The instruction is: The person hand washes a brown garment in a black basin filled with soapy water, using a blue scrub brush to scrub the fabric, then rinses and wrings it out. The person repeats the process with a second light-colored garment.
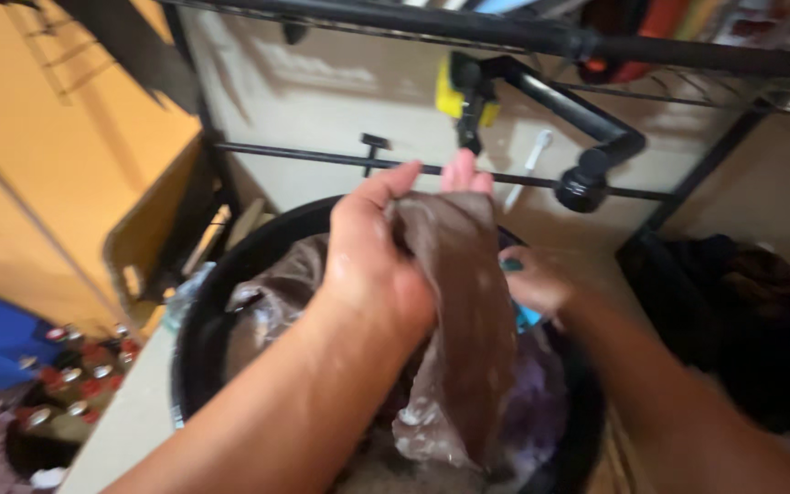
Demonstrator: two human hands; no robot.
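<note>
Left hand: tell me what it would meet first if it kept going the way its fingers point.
The left hand, gripping wet brown cloth, points up and away; it would probably first meet the thin black rail, then the beige wall. Depth is unclear.

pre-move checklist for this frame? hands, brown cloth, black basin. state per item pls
1. Left hand has a firm hold on the brown cloth: ok, fingers wrapped over its top edge.
2. Cloth lifted out of the black basin: not ok, its lower end hangs down into the basin.
3. Right hand free: cannot tell, it is low in the basin by something teal, fingers hidden.
4. Cloth over the basin, so drips fall inside: ok.
5. Space above the hands: not ok, a black rack bar crosses close behind them.
6. Water level in the basin: cannot tell, laundry hides it.
</note>
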